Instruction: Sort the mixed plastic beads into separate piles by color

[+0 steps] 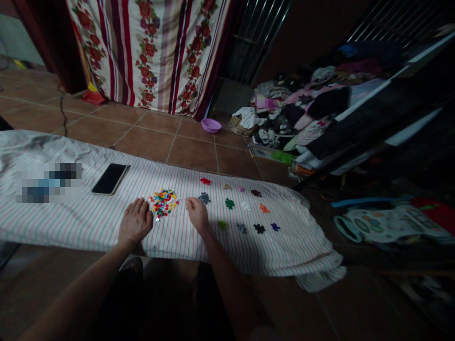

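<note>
A mixed pile of small coloured pieces (165, 202) lies on a striped cloth (106, 222). My left hand (136, 220) rests flat at the pile's left edge, fingers stretched out. To the right of the pile, my right hand (196, 213) is closed in a pinch; whatever its fingertips hold is too small to name. It is beside a dark grey heap (204, 198). Further right are small single-colour heaps, among them red (205, 181), green (230, 203), white (246, 205), orange (264, 208), lime (222, 225), black (259, 228) and blue (275, 227).
A phone (110, 179) lies on the cloth left of my left hand, with a blurred-out item further left. Beyond the cloth, a purple basin (211, 125) stands on the tiled floor before a floral curtain (149, 52). Piled clothes (298, 104) are at the back right.
</note>
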`<control>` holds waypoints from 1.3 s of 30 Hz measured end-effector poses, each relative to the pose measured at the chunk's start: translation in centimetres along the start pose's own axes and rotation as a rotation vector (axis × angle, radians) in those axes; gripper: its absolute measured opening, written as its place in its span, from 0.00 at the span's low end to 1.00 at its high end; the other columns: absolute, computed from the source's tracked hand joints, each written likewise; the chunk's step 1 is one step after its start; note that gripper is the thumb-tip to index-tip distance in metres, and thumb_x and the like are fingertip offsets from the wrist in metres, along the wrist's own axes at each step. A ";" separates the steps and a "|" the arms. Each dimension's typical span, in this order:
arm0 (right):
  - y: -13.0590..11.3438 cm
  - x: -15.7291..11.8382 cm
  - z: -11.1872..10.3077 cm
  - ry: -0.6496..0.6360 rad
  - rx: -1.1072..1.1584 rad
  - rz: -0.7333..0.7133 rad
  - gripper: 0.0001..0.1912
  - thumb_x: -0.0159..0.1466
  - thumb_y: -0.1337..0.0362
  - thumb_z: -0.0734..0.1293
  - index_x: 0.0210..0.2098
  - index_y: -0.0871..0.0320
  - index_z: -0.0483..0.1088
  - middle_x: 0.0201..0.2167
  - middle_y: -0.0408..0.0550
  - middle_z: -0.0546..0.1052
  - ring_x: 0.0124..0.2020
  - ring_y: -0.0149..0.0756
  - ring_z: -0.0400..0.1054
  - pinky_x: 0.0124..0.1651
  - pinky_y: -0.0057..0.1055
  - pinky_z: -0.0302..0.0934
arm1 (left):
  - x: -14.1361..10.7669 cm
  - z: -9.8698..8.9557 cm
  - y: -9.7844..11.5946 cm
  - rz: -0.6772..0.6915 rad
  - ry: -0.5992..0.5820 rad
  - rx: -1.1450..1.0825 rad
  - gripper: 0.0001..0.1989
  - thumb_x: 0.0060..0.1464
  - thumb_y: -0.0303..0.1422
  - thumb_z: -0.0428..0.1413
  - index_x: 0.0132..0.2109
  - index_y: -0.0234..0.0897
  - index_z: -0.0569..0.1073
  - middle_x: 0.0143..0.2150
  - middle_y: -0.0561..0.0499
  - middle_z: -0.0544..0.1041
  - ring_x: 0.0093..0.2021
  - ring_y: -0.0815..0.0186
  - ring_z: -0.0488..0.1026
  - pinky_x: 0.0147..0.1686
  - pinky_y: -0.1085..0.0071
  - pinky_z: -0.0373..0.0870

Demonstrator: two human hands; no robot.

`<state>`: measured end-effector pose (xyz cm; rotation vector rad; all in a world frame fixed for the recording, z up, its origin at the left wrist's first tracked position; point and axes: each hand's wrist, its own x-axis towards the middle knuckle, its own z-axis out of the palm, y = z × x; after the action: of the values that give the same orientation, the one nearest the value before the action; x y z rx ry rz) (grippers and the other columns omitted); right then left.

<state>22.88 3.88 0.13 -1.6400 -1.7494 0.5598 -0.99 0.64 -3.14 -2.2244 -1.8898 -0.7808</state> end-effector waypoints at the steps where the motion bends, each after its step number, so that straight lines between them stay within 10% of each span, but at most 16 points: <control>1: 0.5 0.0 -0.3 0.021 0.021 0.007 0.13 0.68 0.64 0.60 0.43 0.54 0.76 0.38 0.46 0.78 0.38 0.33 0.72 0.46 0.28 0.64 | 0.0 -0.1 0.0 0.001 -0.003 0.004 0.21 0.61 0.35 0.43 0.55 0.30 0.71 0.59 0.33 0.73 0.64 0.47 0.65 0.62 0.48 0.62; 21: 10.1 -1.0 -11.1 0.440 -0.209 0.318 0.15 0.56 0.65 0.61 0.36 0.57 0.78 0.36 0.52 0.77 0.38 0.41 0.70 0.46 0.34 0.64 | 0.1 -0.4 0.1 0.009 0.003 -0.003 0.20 0.61 0.36 0.43 0.52 0.31 0.73 0.58 0.33 0.74 0.64 0.48 0.66 0.63 0.50 0.62; 39: 12.0 -0.3 -11.3 0.408 -0.218 0.367 0.17 0.50 0.69 0.59 0.35 0.57 0.76 0.33 0.51 0.80 0.38 0.41 0.74 0.47 0.34 0.67 | 0.1 -0.5 0.1 0.017 -0.005 -0.021 0.21 0.61 0.36 0.44 0.53 0.30 0.72 0.58 0.32 0.73 0.64 0.46 0.65 0.62 0.48 0.62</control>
<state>39.35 3.53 -0.69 -2.0772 -1.2536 0.1745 -1.07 0.54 -2.65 -2.2535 -1.8714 -0.7966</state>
